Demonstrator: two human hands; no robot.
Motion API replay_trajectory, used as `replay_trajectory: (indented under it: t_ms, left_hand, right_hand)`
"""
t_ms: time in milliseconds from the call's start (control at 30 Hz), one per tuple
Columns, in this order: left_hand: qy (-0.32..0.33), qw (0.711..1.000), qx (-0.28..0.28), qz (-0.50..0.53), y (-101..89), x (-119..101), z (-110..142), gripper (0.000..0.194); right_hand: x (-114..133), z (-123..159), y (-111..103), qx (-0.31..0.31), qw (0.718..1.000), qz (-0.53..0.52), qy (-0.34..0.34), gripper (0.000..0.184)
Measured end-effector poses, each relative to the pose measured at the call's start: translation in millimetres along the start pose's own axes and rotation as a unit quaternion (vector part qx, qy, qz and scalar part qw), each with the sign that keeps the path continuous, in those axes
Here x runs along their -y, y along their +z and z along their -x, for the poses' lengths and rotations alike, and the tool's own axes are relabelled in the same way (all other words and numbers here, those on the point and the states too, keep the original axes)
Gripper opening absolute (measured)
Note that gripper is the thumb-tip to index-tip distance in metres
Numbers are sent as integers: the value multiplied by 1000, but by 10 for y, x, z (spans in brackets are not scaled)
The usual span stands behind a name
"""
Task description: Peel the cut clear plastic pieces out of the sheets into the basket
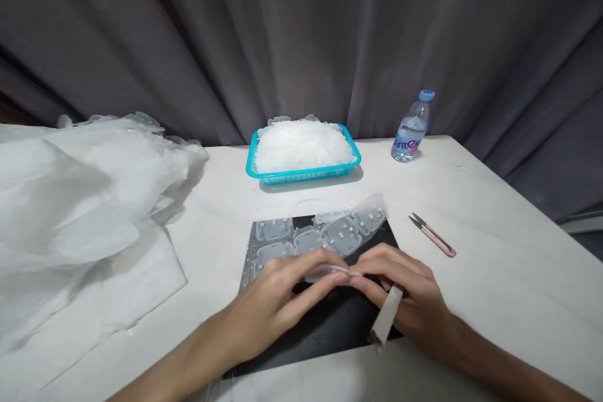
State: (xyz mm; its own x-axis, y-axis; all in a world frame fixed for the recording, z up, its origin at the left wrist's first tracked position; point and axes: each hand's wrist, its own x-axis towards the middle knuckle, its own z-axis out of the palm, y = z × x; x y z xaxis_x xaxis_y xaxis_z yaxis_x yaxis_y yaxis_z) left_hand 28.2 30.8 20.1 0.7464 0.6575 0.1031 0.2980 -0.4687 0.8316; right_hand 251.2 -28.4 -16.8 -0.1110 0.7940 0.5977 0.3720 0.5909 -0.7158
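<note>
A clear plastic sheet of moulded rounded pieces (325, 232) lies on a black mat (330, 326) in front of me. My left hand (282, 301) pinches the near edge of one clear piece (325, 271) at the sheet's front. My right hand (400, 292) meets it fingertip to fingertip, pinching the same piece. A flat grey-white tool (386, 321) sticks out from under my right palm, held by the lower fingers.
A turquoise basket (304, 171) heaped with clear pieces stands behind the mat. A water bottle (412, 129) is at the back right, pink snips (433, 235) lie right of the mat, and a big pile of clear sheets (80, 201) fills the left.
</note>
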Motion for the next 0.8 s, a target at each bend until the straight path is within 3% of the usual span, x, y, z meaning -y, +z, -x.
replay_trajectory:
  t_ms: [167, 367, 533, 633, 800]
  left_hand:
    - [65, 997, -32, 1, 12, -19, 20, 21]
    - [88, 995, -50, -14, 45, 12, 40, 19]
    - [13, 995, -96, -4, 48, 49, 43, 14]
    - [-18, 997, -75, -15, 39, 78, 9, 14]
    - [-10, 999, -46, -27, 59, 125, -14, 10]
  right_hand:
    - [4, 44, -59, 16, 997, 74, -8, 10]
    - [-29, 85, -92, 34, 993, 108, -29, 19]
    - [-104, 45, -26, 67, 992, 107, -6, 8]
    - [-139, 16, -3, 35, 994, 99, -28, 6]
    - [-103, -15, -20, 13, 995, 98, -34, 8]
